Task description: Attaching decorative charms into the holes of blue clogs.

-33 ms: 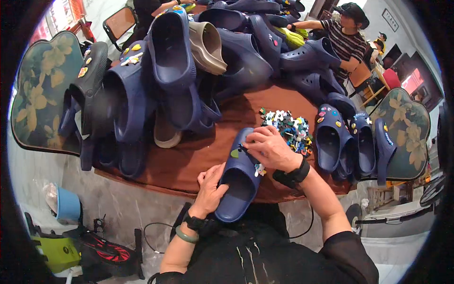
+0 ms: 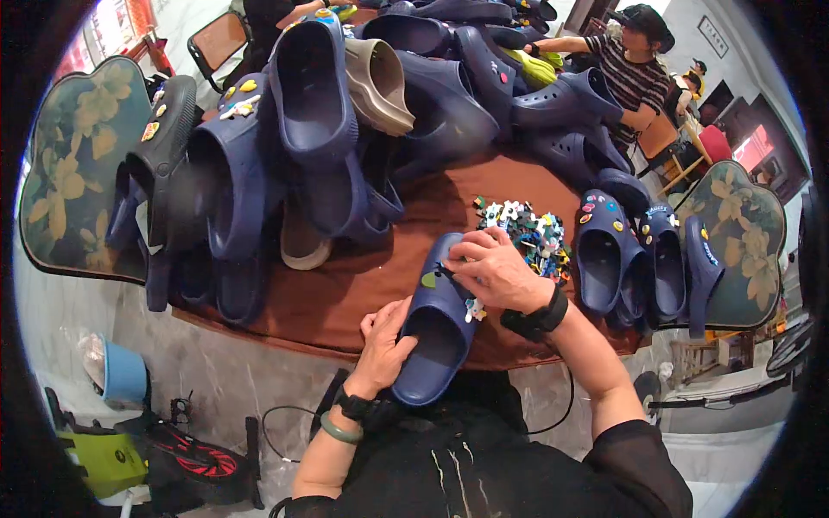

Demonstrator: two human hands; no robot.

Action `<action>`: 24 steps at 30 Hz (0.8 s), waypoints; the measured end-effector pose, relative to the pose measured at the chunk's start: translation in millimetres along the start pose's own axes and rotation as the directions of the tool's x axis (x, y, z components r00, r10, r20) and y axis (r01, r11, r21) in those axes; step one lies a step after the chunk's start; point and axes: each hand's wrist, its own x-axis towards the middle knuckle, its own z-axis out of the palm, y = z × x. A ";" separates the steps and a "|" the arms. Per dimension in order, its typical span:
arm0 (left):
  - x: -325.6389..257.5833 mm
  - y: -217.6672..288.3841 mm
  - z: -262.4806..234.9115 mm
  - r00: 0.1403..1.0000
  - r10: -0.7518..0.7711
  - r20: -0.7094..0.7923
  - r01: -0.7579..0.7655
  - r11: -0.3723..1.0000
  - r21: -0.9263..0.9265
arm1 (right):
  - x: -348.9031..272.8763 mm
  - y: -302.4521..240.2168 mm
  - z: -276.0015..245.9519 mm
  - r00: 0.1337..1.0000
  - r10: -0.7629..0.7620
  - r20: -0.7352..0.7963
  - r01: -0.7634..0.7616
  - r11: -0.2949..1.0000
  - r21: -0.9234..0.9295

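Observation:
A navy blue clog (image 2: 432, 345) lies at the table's near edge, its toe pointing away and its heel toward me. My left hand (image 2: 384, 350) grips its left side, thumb over the rim of the opening. Over the toe, my right hand (image 2: 494, 272) has its fingertips pinched on a small dark shoe charm (image 2: 439, 269), mostly hidden by the fingers. Next to it a yellow-green charm (image 2: 428, 280) sits on the clog's upper. A white charm with coloured spots (image 2: 473, 310) shows at the right side. Just beyond my right hand spreads a pile of mixed charms (image 2: 527, 229).
Stacked navy clogs (image 2: 315, 95) crowd the left and far side of the brown-covered table (image 2: 337, 293), with a beige clog (image 2: 380, 86) among them. Charm-decorated clogs (image 2: 600, 259) stand at the right. Across the table a person in a striped shirt (image 2: 635, 73) reaches toward the pile.

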 end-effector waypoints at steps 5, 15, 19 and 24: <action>0.2 -2.3 1.5 1.000 -0.008 0.009 0.008 1.000 0.013 | 15.4 -2.9 -11.5 0.944 -0.163 0.286 0.244 0.930 -0.276; 0.5 2.9 -1.3 1.000 -0.010 0.027 0.010 1.000 0.002 | 22.1 -8.9 -9.5 0.891 -0.183 0.416 0.317 0.906 -0.281; 1.1 3.0 -1.7 0.999 -0.025 0.035 0.025 0.999 0.021 | 9.8 4.3 0.3 0.933 -0.190 0.307 0.268 0.934 -0.236; 0.7 1.1 -1.6 1.000 -0.014 0.027 0.013 1.000 0.011 | 13.4 1.3 3.0 0.943 -0.180 0.281 0.254 0.933 -0.255</action>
